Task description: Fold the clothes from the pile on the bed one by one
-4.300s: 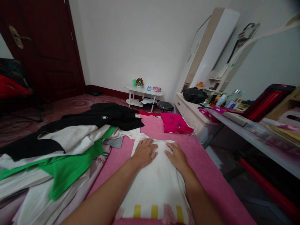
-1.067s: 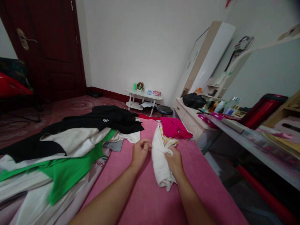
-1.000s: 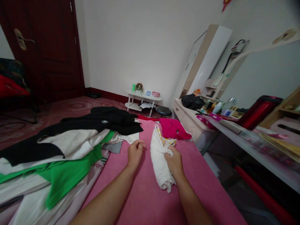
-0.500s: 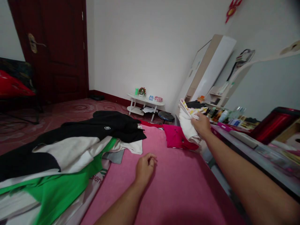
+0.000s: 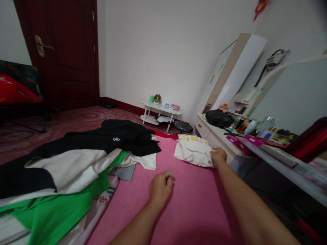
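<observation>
A folded white T-shirt (image 5: 195, 153) with yellow lettering lies at the right edge of the pink bed surface (image 5: 189, 200). My right hand (image 5: 219, 157) has its fingers closed on the shirt's right edge. The bright pink garment beneath is covered from sight. Nearer to me, my left hand (image 5: 161, 188) rests over the bed with its fingers curled in and nothing visible in them. To its left spreads a loose heap: a black garment (image 5: 127, 136) with a small white logo, a green and white garment (image 5: 68, 207), and a grey piece of cloth (image 5: 125, 172).
On the right stands a dressing table (image 5: 204, 127) with a black bag (image 5: 219, 118), bottles and a mirror. Beyond the bed are a low white table (image 5: 159, 109) and a round dark stool (image 5: 183, 126). A chair with a red bag (image 5: 15, 90) is at far left.
My right hand has lowered the white T-shirt from the air onto the bright pink garment, where it now lies flat. The left hand stays nearly in place, fingers still curled.
</observation>
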`<state>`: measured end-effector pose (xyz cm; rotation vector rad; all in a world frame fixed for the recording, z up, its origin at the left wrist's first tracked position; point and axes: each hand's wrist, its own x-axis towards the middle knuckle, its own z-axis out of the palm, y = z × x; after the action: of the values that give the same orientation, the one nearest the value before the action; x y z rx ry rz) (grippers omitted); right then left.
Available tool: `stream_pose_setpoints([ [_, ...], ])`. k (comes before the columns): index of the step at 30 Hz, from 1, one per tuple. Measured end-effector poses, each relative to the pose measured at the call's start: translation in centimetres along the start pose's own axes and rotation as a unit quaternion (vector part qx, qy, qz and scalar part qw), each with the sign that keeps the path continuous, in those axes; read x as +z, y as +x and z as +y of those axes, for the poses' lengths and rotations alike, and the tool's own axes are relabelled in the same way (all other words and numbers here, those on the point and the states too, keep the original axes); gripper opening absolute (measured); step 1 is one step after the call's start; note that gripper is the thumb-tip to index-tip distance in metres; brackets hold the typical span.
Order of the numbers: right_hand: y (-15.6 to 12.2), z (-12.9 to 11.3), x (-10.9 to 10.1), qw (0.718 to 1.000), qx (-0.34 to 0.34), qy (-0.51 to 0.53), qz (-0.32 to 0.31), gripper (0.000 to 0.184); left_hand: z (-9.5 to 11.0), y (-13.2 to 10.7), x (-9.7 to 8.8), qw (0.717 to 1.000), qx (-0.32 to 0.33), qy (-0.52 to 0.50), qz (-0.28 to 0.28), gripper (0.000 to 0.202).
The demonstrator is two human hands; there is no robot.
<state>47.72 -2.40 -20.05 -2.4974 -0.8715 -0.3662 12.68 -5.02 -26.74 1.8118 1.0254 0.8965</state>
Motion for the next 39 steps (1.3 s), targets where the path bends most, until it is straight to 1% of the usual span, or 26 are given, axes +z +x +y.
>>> stream_pose_setpoints([
  [3, 0.3, -0.7, -1.3, 0.999, 0.011, -0.029, 0.025, 0.036, 0.0, 0.0, 0.0, 1.0, -0.006, 0.013, -0.004, 0.024],
  [5, -0.6, -1.6, -1.5, 0.998, -0.008, -0.045, 0.041, 0.035, 0.1, -0.1, 0.0, 1.0, -0.006, 0.021, -0.006, 0.024],
  [8, -3.3, -2.5, -0.8, 0.996, -0.044, -0.056, 0.05, 0.044, 0.3, -0.2, -0.1, 1.0, -0.004, 0.029, -0.007, 0.024],
  [9, -4.1, -2.5, -0.4, 0.996, -0.04, -0.06, 0.051, 0.048, 0.4, -0.3, -0.2, 0.999, -0.005, 0.03, -0.011, 0.024],
  [11, -5.5, -2.3, 0.3, 0.996, -0.009, -0.071, 0.046, 0.057, 0.5, -0.3, -0.3, 0.999, -0.008, 0.036, -0.017, 0.024],
  [13, -6.1, -1.7, 0.9, 0.996, 0.017, -0.08, 0.025, 0.06, 0.6, -0.4, -0.3, 0.999, -0.007, 0.049, -0.022, 0.025],
  [15, -5.9, -1.2, 1.3, 0.996, 0.005, -0.084, -0.006, 0.055, 0.6, -0.3, -0.3, 0.998, -0.004, 0.064, -0.021, 0.025],
  [17, -5.2, -1.0, 1.3, 0.995, -0.028, -0.086, -0.038, 0.046, 0.6, -0.3, -0.2, 0.997, -0.006, 0.075, -0.021, 0.026],
  [20, -3.5, -0.8, 0.5, 0.992, -0.064, -0.093, -0.063, 0.037, 0.4, -0.2, -0.2, 0.996, -0.009, 0.081, -0.02, 0.026],
  [22, -2.2, -0.5, -0.4, 0.991, -0.067, -0.101, -0.052, 0.035, 0.4, -0.3, -0.2, 0.997, -0.006, 0.077, -0.018, 0.026],
  [24, -1.3, 0.0, -1.3, 0.992, -0.061, -0.111, -0.026, 0.036, 0.3, -0.3, -0.2, 0.997, -0.003, 0.07, -0.017, 0.025],
  [27, -1.3, 0.6, -1.6, 0.991, -0.044, -0.129, -0.008, 0.038, 0.3, -0.3, -0.2, 0.998, -0.002, 0.067, -0.013, 0.025],
  [29, -2.6, 0.6, -0.9, 0.99, -0.034, -0.139, -0.004, 0.037, 0.3, -0.3, -0.2, 0.997, -0.004, 0.07, -0.014, 0.025],
  [31, -4.6, 0.4, 0.3, 0.989, -0.037, -0.143, 0.013, 0.041, 0.3, -0.2, -0.2, 0.997, -0.001, 0.07, -0.015, 0.025],
  [32, -5.8, 0.2, 1.1, 0.988, -0.057, -0.144, 0.03, 0.045, 0.3, -0.2, -0.2, 0.997, -0.001, 0.07, -0.014, 0.025],
  [33, -6.9, 0.0, 1.8, 0.984, -0.089, -0.145, 0.044, 0.048, 0.3, -0.2, -0.2, 0.997, 0.0, 0.071, -0.012, 0.025],
  [34, -8.0, -0.1, 2.6, 0.98, -0.129, -0.146, 0.045, 0.05, 0.3, -0.3, -0.2, 0.997, 0.0, 0.072, -0.01, 0.025],
  [35, -8.9, -0.1, 3.3, 0.975, -0.165, -0.147, 0.031, 0.051, 0.3, -0.3, -0.2, 0.997, 0.0, 0.072, -0.008, 0.025],
  [36, -9.6, -0.1, 3.9, 0.971, -0.188, -0.148, 0.004, 0.053, 0.3, -0.3, -0.2, 0.997, 0.0, 0.071, -0.007, 0.025],
  [37, -10.2, 0.1, 4.4, 0.969, -0.196, -0.149, -0.031, 0.056, 0.3, -0.4, -0.2, 0.998, 0.0, 0.069, -0.007, 0.026],
  [39, -11.2, 0.3, 5.0, 0.969, -0.169, -0.15, -0.095, 0.065, 0.3, -0.4, -0.2, 0.998, -0.002, 0.062, -0.009, 0.027],
])
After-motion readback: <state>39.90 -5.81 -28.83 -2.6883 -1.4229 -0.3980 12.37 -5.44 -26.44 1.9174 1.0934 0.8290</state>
